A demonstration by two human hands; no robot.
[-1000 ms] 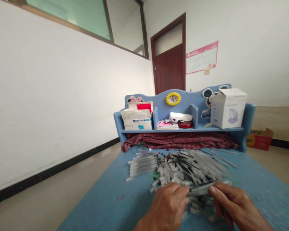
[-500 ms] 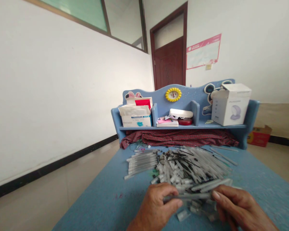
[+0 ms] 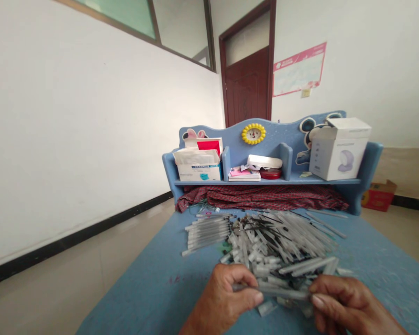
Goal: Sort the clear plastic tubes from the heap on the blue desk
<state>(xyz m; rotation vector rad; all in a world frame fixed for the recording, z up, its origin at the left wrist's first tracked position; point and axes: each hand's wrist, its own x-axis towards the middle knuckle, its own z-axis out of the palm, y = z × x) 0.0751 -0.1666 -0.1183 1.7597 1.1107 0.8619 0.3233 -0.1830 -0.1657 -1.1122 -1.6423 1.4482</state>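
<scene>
A translucent grey pen (image 3: 284,293) lies level between my hands, just above the front of the pile. My left hand (image 3: 225,295) pinches its left end between thumb and forefinger. At the other end, the thumb and fingertips of my right hand (image 3: 347,302) close round the pen's tip, which they hide. Behind and under the pen spreads a heap of clear pen caps (image 3: 261,256). Farther back are loose translucent pen barrels (image 3: 307,235) and thin black refills (image 3: 263,228). To the left, several pens (image 3: 207,232) lie side by side in a row.
The blue table (image 3: 143,284) carries a shelf (image 3: 235,125) at its far edge, with a mask box (image 3: 199,172), a red round tin (image 3: 270,174) and a white carton (image 3: 338,149). Checked cloth (image 3: 258,197) is bunched below the shelf. A white wall (image 3: 73,116) stands left.
Both hands still hold the pen; its right end now sits slightly lower, and my right hand has shifted a little down. The whole view has shifted slightly.
</scene>
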